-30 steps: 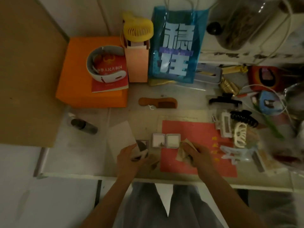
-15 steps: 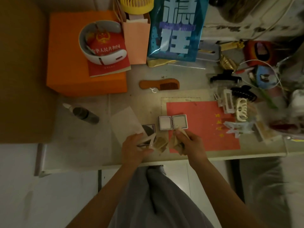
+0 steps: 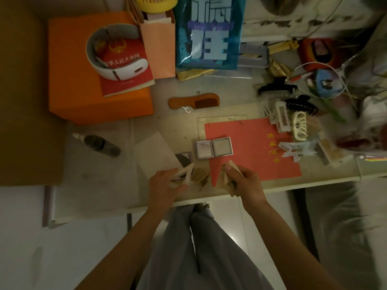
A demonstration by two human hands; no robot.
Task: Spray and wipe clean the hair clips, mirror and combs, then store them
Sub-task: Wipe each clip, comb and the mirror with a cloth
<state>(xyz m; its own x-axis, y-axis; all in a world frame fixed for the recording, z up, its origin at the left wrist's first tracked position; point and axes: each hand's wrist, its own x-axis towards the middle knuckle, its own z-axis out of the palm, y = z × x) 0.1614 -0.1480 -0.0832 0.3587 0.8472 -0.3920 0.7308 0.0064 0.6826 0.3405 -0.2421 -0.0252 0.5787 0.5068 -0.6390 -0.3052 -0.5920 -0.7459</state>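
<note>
A home is indicated, prob. a bedroom or dressing corner w/ dim light. A pale worktop (image 3: 230, 95) is crowded w/ personal items: hair clips (image 3: 297, 124) heaped at the right, a wooden comb (image 3: 194, 101) mid-far, a small folding mirror (image 3: 213, 147) near the middle. An orange box (image 3: 73, 80), a yellow desk fan (image 3: 155, 4) and a blue gift bag (image 3: 209, 34) are stacked along the far edge. A light tiled floor (image 3: 62, 237) is seen below.
</note>
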